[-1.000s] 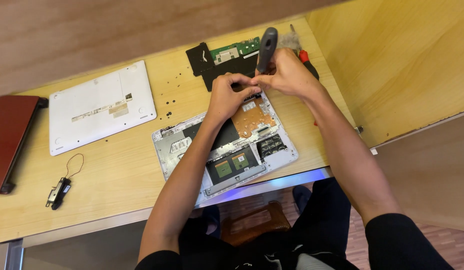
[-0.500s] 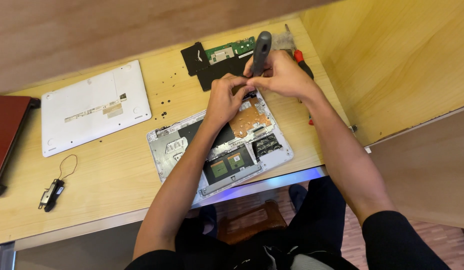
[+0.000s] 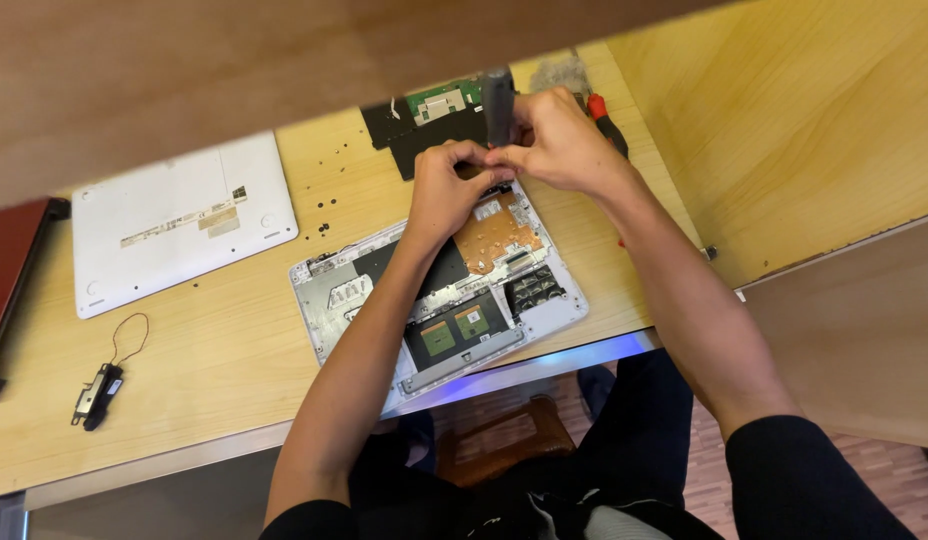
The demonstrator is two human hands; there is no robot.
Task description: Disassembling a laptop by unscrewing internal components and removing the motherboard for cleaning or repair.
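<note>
Opened laptop base: the silver opened laptop base (image 3: 439, 300), its boards, copper-coloured shield and dark battery bay bare, lies tilted at the centre of the pale wooden desk (image 3: 214, 370), its near edge over the desk's front.
Screwdriver: a dark grey stubby-handled screwdriver (image 3: 498, 105) stands upright above the base's far corner, upper centre of the frame.
Right hand: the right hand (image 3: 559, 140) has its fingers curled shut around the screwdriver's lower shaft.
Left hand: the left hand (image 3: 444, 190) rests on the far edge of the base with its fingers pinched close at the tip; whether they hold a screw is too small to tell.
Step in hand: by the look of it, a screw at the far corner is being worked with the driver, the left hand steadying.
Next move: it likely calls for keeping the driver upright and pressed while it turns.
Around: a white flat laptop bottom cover (image 3: 179, 225) lies upper left; a green and black circuit board (image 3: 434, 115) lies just beyond the hands; small black loose screws (image 3: 329, 195) dot the desk between cover and base; a small black speaker with a thin wire (image 3: 99, 390) sits lower left; a dark red laptop (image 3: 9, 270) is at the left edge.
Change: against half a second ago, both hands sit in the same grip on the driver; the view has tipped, so the wooden ledge covers more of the top.
</note>
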